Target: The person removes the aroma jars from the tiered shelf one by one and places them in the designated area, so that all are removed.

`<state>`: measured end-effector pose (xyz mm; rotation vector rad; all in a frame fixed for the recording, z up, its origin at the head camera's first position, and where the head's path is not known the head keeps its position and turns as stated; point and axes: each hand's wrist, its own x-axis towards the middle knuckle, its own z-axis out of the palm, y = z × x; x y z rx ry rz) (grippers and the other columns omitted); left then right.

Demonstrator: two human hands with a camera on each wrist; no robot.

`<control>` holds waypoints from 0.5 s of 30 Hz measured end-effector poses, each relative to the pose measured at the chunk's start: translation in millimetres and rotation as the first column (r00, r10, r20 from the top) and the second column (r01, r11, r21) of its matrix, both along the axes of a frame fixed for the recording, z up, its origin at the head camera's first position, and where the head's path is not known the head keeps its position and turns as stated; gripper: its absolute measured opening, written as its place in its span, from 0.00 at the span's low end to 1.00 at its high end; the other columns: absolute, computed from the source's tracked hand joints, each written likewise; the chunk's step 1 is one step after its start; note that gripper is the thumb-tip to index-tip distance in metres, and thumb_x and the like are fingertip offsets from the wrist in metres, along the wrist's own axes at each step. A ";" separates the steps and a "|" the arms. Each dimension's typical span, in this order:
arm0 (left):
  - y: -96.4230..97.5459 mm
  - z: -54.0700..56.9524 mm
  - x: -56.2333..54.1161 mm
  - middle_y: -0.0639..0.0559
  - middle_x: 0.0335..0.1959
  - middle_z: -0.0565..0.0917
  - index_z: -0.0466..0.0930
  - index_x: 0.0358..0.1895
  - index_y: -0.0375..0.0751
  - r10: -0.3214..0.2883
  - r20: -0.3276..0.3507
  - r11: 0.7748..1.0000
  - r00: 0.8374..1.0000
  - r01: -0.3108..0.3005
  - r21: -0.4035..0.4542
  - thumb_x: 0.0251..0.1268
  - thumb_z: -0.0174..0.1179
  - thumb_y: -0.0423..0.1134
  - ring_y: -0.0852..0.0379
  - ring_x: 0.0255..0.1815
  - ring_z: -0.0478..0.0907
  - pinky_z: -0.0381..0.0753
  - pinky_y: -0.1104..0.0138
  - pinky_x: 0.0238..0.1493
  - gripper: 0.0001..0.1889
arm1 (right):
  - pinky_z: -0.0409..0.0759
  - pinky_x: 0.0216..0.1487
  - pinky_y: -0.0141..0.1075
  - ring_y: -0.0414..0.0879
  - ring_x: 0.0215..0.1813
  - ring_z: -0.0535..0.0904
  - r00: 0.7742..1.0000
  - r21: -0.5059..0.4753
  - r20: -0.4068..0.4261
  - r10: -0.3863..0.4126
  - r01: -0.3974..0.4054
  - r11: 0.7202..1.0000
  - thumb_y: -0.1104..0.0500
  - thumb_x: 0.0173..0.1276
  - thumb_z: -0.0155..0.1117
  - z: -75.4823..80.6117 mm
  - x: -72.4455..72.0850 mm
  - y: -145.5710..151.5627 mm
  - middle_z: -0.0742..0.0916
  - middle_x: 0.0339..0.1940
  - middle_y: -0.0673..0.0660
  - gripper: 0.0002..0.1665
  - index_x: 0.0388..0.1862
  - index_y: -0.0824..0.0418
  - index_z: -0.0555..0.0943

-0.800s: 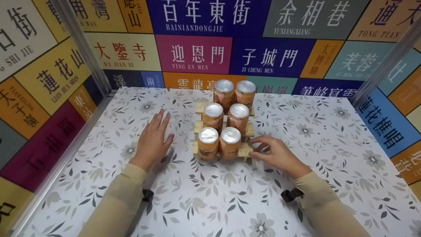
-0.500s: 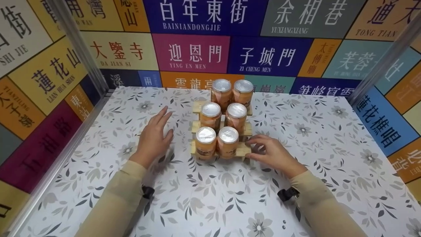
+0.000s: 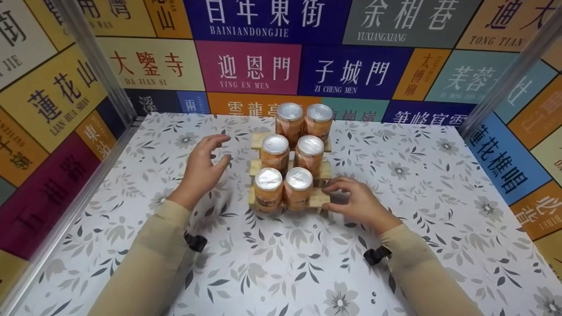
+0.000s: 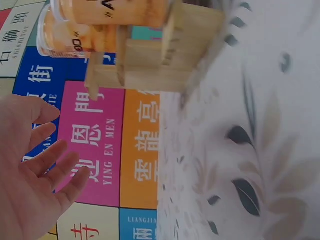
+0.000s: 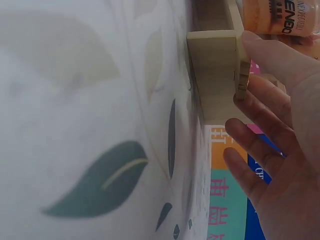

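Observation:
A stepped wooden rack (image 3: 321, 200) stands on the table in the head view, with orange cans (image 3: 268, 193) with silver lids upright in pairs on its three steps. My right hand (image 3: 358, 204) pinches the right end of the lowest step; in the right wrist view the thumb (image 5: 270, 50) lies against the front of the board and a fingertip at its edge. To the left of the rack, my left hand (image 3: 199, 169) is raised with relaxed, slightly bent fingers, apart from the rack. The left wrist view shows its palm (image 4: 25, 170) holding nothing.
A floral cloth (image 3: 272, 272) covers the table. Panels with printed Chinese place names (image 3: 250, 66) wall off the back and both sides. Clear corner posts (image 3: 105, 74) rise at the back left and right. Each wrist carries a small black camera (image 3: 195, 242).
My left hand has lifted, and its fingers have bent towards the rack. The right hand keeps its place at the step's end. The head view has shifted slightly right; the cans stay put.

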<state>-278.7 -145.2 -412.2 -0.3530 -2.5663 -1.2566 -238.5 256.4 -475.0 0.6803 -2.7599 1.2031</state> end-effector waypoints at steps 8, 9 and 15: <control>19.8 13.9 -13.4 0.47 0.67 0.76 0.76 0.68 0.46 -0.044 0.012 0.998 0.999 0.043 0.049 0.72 0.63 0.38 0.48 0.67 0.74 0.79 0.53 0.66 0.23 | 0.77 0.69 0.50 0.51 0.60 0.82 1.000 0.055 0.009 -0.006 0.006 0.998 0.50 0.54 0.85 3.6 0.2 -4.2 0.89 0.51 0.49 0.23 0.48 0.52 0.90; 22.8 16.2 -16.6 0.47 0.67 0.76 0.76 0.68 0.46 -0.053 0.006 0.998 0.999 0.053 0.046 0.72 0.63 0.38 0.47 0.67 0.74 0.79 0.53 0.66 0.23 | 0.77 0.69 0.50 0.51 0.60 0.82 1.000 0.062 0.004 -0.006 0.006 0.998 0.50 0.54 0.85 4.7 0.2 -4.3 0.89 0.51 0.50 0.23 0.48 0.53 0.90; 41.6 31.8 -35.5 0.47 0.67 0.76 0.75 0.69 0.47 -0.132 0.030 0.987 0.991 0.128 0.093 0.72 0.65 0.43 0.48 0.67 0.74 0.78 0.56 0.67 0.25 | 0.75 0.70 0.50 0.52 0.59 0.83 1.000 0.086 -0.009 -0.013 0.013 0.996 0.51 0.53 0.86 10.5 -0.7 -4.0 0.89 0.51 0.52 0.23 0.48 0.55 0.90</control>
